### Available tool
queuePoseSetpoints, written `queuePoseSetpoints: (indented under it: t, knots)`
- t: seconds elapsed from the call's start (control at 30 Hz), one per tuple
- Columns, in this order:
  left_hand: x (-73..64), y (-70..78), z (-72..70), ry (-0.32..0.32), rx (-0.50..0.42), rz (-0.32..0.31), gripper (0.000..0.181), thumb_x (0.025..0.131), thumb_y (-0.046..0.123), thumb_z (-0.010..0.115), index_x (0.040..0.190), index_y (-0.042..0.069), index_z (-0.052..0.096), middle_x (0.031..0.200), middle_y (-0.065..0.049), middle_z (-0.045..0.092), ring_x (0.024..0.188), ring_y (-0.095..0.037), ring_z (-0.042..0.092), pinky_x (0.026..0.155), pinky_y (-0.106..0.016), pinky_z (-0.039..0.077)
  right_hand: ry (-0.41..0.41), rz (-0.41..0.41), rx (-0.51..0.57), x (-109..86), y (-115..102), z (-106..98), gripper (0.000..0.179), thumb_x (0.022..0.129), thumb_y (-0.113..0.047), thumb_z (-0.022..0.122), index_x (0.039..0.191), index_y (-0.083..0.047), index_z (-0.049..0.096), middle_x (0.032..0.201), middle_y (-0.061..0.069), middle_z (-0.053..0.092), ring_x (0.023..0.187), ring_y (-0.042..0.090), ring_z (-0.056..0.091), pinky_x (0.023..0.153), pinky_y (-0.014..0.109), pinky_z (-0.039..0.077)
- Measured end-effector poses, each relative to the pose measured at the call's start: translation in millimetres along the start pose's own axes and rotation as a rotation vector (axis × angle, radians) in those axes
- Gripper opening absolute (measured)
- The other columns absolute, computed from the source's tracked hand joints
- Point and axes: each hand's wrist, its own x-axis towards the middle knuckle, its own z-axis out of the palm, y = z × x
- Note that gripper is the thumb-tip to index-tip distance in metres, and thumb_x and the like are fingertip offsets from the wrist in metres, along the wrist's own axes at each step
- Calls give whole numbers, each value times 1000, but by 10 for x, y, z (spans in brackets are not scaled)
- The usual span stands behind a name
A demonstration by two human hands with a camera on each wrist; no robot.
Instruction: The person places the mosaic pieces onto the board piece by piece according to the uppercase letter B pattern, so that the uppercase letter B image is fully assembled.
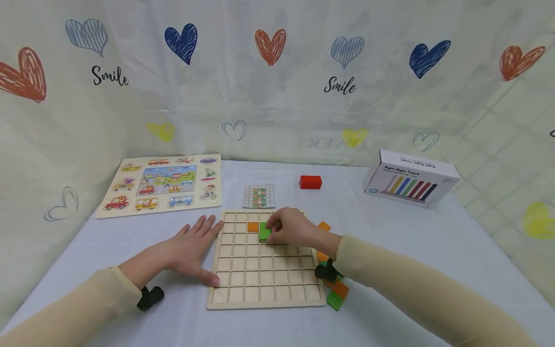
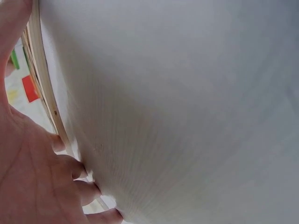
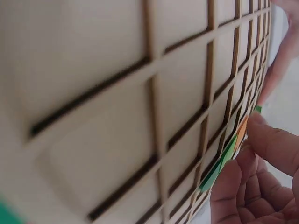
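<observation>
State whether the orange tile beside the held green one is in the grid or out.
In: the head view shows the orange tile filling one grid cell of the wooden board.

A pale cloth backdrop (image 1: 290, 101) printed with hearts (image 1: 181, 43) hangs behind the white-covered table (image 1: 416, 233).

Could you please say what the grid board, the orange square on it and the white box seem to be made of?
The grid board looks like matte wood, given its pale tan colour and dark cell edges. The orange square could be painted wood or plastic; its even colour leaves that open. The white box is probably smooth cardboard, from its folded edges and printed picture.
</observation>
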Motion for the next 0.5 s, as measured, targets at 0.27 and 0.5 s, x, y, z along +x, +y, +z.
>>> queuePoseSetpoints:
  t: [0.27, 0.5]
  knots:
    - [20, -13, 2, -7, 1, -11, 140, 67, 80, 76, 164, 5, 10, 171, -24, 1, 158, -48, 0, 121, -74, 8, 23, -11, -65, 86, -159, 168, 21, 82, -7, 86, 99, -4, 75, 80, 1, 70, 73, 9, 60, 71, 22, 52]
    - [-20, 1, -15, 5, -10, 21, 140, 67, 78, 77, 163, 1, 11, 170, -27, 3, 157, -51, 2, 118, -77, 9, 34, 8, -100, 118, -208, 232, 22, 81, -7, 86, 100, -5, 76, 83, 1, 71, 75, 10, 61, 73, 25, 54]
